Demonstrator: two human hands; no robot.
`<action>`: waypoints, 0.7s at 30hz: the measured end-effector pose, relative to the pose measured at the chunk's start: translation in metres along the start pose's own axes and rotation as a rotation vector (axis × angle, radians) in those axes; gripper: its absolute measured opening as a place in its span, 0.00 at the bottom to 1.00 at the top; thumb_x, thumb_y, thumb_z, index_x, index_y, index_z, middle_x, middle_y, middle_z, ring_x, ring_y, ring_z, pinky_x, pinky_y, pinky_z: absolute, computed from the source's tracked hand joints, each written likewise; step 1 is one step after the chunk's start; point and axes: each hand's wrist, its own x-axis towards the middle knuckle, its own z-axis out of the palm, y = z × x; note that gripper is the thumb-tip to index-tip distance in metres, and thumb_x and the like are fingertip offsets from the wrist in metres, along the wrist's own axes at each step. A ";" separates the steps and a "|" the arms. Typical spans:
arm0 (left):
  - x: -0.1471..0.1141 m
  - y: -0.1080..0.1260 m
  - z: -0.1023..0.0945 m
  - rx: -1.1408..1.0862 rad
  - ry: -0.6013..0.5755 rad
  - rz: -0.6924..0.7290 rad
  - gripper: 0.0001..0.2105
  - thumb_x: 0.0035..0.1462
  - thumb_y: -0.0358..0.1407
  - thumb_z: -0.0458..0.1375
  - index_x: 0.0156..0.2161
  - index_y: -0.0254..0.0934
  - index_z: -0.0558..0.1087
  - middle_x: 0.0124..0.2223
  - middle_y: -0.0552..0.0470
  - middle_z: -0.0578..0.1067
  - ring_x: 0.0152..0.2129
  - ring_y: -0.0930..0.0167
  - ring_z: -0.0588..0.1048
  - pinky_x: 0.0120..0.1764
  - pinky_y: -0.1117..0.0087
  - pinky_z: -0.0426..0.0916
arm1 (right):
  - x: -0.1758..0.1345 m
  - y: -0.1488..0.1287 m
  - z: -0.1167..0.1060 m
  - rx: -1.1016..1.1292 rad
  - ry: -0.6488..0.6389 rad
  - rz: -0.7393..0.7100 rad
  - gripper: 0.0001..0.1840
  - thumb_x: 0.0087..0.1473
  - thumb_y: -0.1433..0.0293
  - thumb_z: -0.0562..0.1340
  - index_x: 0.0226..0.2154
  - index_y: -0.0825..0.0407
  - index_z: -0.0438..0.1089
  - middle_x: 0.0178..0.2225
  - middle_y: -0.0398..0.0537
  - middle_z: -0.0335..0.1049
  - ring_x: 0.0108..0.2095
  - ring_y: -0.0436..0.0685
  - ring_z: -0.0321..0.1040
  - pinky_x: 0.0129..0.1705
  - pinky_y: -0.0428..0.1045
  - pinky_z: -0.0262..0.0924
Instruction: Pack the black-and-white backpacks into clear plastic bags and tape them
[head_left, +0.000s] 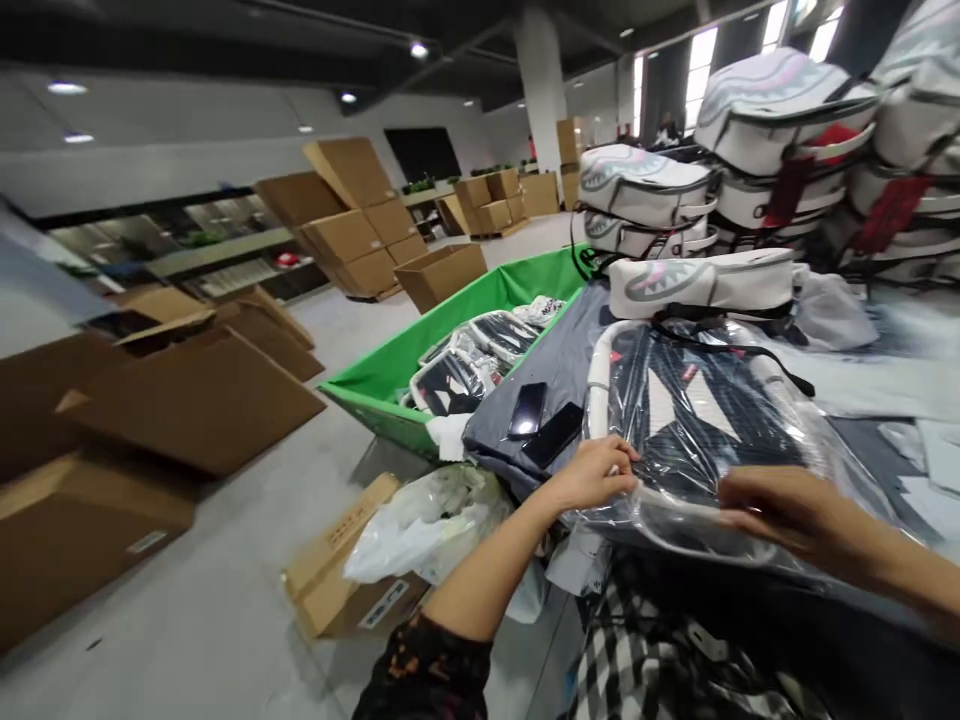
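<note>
One checked cloth [626, 650] lies nearest, left hand [600, 473] pinching one bagged backpack [694, 405] — right hand's [791, 510] grip too blurred to tell.

wrap [829, 455]: glossy, creased plastic | backpack [675, 395]: ribbed cloth | phone [528, 408]: smooth, glossy | carton [214, 400]: matt cardboard

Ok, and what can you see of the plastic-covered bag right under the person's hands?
The plastic-covered bag lies flat, a dark, ribbed-looking panel facing up, with two pale angled patches, a small red label and white edging. Wrinkled, shiny clear film covers it. It rests on a grey-covered table, near the table's edge. The left hand touches the film at the near left corner; the right hand, blurred, is at the near edge, its grip unclear.
</note>
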 end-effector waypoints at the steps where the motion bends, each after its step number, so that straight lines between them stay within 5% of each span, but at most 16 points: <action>1: 0.000 0.001 0.000 0.020 -0.004 -0.001 0.08 0.57 0.31 0.65 0.28 0.36 0.73 0.52 0.50 0.77 0.47 0.67 0.76 0.54 0.65 0.64 | 0.027 -0.005 0.009 -0.135 -0.113 -0.071 0.20 0.62 0.54 0.57 0.26 0.48 0.65 0.23 0.42 0.64 0.23 0.51 0.58 0.26 0.48 0.50; 4: -0.003 0.006 -0.002 0.068 -0.028 0.002 0.07 0.58 0.30 0.65 0.29 0.36 0.74 0.53 0.50 0.77 0.50 0.65 0.75 0.56 0.63 0.62 | 0.089 -0.007 0.022 -0.539 -0.278 -0.053 0.08 0.57 0.63 0.61 0.30 0.48 0.65 0.25 0.43 0.70 0.26 0.54 0.65 0.27 0.48 0.44; 6: -0.004 0.009 -0.003 0.078 -0.039 -0.005 0.06 0.59 0.31 0.64 0.31 0.36 0.74 0.53 0.50 0.76 0.51 0.65 0.75 0.56 0.62 0.61 | 0.110 0.002 0.016 -0.669 -0.288 0.056 0.13 0.51 0.60 0.67 0.35 0.47 0.66 0.26 0.43 0.71 0.27 0.57 0.69 0.27 0.48 0.44; 9: -0.005 0.009 -0.005 0.055 -0.047 0.000 0.06 0.60 0.32 0.64 0.31 0.37 0.74 0.54 0.50 0.76 0.51 0.65 0.75 0.57 0.62 0.61 | 0.112 0.017 -0.006 -0.623 -0.185 0.192 0.23 0.46 0.53 0.69 0.39 0.46 0.63 0.25 0.42 0.71 0.26 0.58 0.69 0.27 0.48 0.49; 12: -0.004 0.006 -0.006 0.031 -0.054 0.017 0.07 0.60 0.32 0.65 0.30 0.36 0.73 0.54 0.50 0.76 0.53 0.65 0.73 0.58 0.61 0.59 | 0.092 0.017 -0.012 -0.492 -0.136 0.173 0.16 0.54 0.53 0.62 0.32 0.46 0.61 0.24 0.42 0.70 0.25 0.55 0.67 0.27 0.48 0.51; 17: -0.004 0.002 0.001 0.038 -0.056 0.028 0.06 0.61 0.31 0.64 0.32 0.36 0.74 0.54 0.49 0.75 0.54 0.65 0.72 0.59 0.61 0.58 | 0.075 -0.001 0.037 -0.573 -0.241 0.097 0.11 0.53 0.59 0.64 0.37 0.46 0.69 0.31 0.46 0.77 0.31 0.59 0.74 0.28 0.48 0.51; 21: -0.004 0.000 0.002 0.028 -0.066 0.014 0.05 0.61 0.32 0.62 0.33 0.37 0.75 0.52 0.48 0.76 0.54 0.64 0.72 0.62 0.57 0.55 | 0.091 -0.003 0.062 -0.624 -0.287 0.200 0.21 0.51 0.57 0.66 0.46 0.48 0.72 0.36 0.52 0.79 0.37 0.66 0.77 0.30 0.49 0.55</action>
